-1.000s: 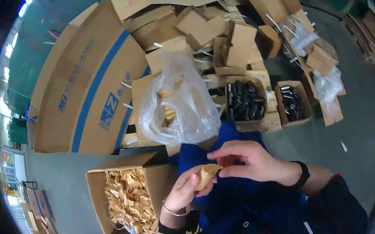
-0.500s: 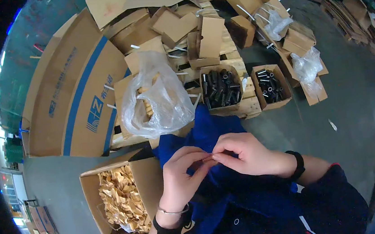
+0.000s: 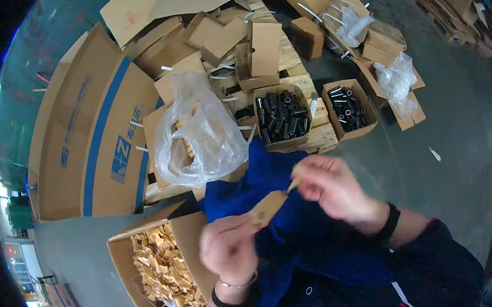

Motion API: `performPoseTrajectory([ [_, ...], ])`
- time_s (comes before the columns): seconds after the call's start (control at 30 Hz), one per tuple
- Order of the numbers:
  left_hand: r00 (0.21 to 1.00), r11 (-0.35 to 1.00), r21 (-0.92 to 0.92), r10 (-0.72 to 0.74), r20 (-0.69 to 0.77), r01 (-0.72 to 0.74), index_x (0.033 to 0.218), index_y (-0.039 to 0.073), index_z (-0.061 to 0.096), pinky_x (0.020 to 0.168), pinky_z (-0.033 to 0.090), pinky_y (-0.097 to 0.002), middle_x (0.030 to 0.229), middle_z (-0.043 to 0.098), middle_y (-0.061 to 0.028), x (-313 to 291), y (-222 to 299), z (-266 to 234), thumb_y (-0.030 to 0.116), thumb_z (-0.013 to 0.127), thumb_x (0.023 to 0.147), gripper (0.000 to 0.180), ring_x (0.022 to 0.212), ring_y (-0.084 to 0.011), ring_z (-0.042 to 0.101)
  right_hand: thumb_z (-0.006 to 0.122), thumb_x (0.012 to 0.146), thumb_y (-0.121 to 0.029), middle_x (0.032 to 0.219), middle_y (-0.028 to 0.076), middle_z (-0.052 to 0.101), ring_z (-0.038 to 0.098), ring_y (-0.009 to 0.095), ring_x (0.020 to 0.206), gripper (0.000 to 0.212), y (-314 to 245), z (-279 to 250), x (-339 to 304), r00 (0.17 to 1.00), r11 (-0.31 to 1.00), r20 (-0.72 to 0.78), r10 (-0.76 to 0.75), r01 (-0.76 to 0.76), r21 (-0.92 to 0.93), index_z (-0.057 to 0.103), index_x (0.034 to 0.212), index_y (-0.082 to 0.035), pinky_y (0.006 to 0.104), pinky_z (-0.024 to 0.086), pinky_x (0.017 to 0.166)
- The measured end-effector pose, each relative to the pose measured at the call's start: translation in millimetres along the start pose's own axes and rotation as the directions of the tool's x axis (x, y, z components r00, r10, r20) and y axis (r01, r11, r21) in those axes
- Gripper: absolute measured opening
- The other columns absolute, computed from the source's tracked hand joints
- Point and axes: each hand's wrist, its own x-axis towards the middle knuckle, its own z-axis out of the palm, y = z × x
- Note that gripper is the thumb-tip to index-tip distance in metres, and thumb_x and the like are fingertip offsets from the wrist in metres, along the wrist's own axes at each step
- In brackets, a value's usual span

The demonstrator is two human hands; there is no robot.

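"What is the biggest thing there?"

"The huge brown cardboard panel with a blue stripe, leaning up at the left. Beside it, the pale slatted wooden pallet bears a pile of flattened and open cartons."

"And nearer the person?"

"At lower left, an open, square brown cardboard box holding a heap of thin, curled tan pieces. To its right, dark blue cloth lies below the hands."

"Anything smaller on the pallet?"

"A crumpled clear plastic bag with tan things showing through it. Right of that sits a small open carton full of glossy black tubes. A still smaller carton, just beside the pallet, has similar tubes inside."

"What about the hands?"

"The left hand is blurred, but its fingers are closed on one end of a flat, tapering tan piece. The right hand pinches a narrow tan strip between thumb and forefinger."

"Where is the tapering piece exactly?"

"Above the blue cloth, between the hands, its far end pointing at the strip. I can't tell whether the two touch."
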Motion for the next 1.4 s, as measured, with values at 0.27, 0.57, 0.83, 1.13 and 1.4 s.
performPoseTrajectory([
  [0.27,0.989,0.923,-0.355,-0.134,0.056,0.146,0.065,0.005,0.053,0.057,0.044,-0.0247,0.072,0.059,-0.0081,3,-9,-14,0.005,0.067,0.066,0.014,0.064,-0.0164,0.056,0.049,0.083,-0.011,0.080,0.005,0.059,0.053,0.008,0.061,0.015,-2,-32,23,0.969,0.897,0.242,0.043,0.069,-0.436,0.054,0.094,-0.002,0.0197,0.041,0.050],
  [0.57,0.921,0.740,-0.571,-0.173,0.350,0.356,0.069,0.004,0.055,0.059,0.044,-0.0245,0.073,0.059,-0.0079,-1,-25,5,0.011,0.066,0.070,0.012,0.067,-0.0154,0.056,0.066,0.070,-0.030,0.070,0.008,0.053,0.053,0.018,0.064,0.034,-8,10,2,0.642,0.536,0.728,0.240,0.538,-0.651,0.057,0.086,-0.001,0.0294,0.042,0.055],
  [0.83,0.693,0.785,-0.188,-0.373,0.616,0.590,0.081,0.000,0.051,0.055,0.039,-0.0236,0.068,0.050,-0.0047,4,-9,8,0.011,0.058,0.076,0.015,0.061,-0.0102,0.047,0.064,0.069,-0.025,0.070,0.010,0.052,0.054,0.028,0.066,0.026,-4,7,-6,0.820,0.258,0.568,-0.064,0.564,-0.785,0.051,0.076,-0.004,0.0367,0.043,0.055],
  [1.13,0.690,0.894,0.090,-0.399,0.604,0.439,0.079,-0.002,0.052,0.052,0.039,-0.0312,0.063,0.047,-0.0147,5,-9,14,0.009,0.045,0.077,0.012,0.055,-0.0273,0.047,0.062,0.067,-0.021,0.073,0.011,0.051,0.053,0.030,0.068,0.023,8,4,-5,0.826,0.041,0.559,-0.080,0.563,-0.826,0.047,0.074,-0.005,0.0391,0.044,0.057],
  [1.4,0.410,0.243,-0.331,-0.576,0.707,0.912,0.074,-0.004,0.050,0.049,0.036,-0.0270,0.058,0.048,-0.0075,0,-8,13,0.007,0.041,0.078,0.015,0.054,-0.0113,0.044,0.069,0.068,-0.023,0.071,0.008,0.052,0.051,0.017,0.060,0.039,21,-6,0,0.838,0.593,0.545,-0.018,0.448,-0.669,0.047,0.094,-0.005,0.0300,0.041,0.052],
])
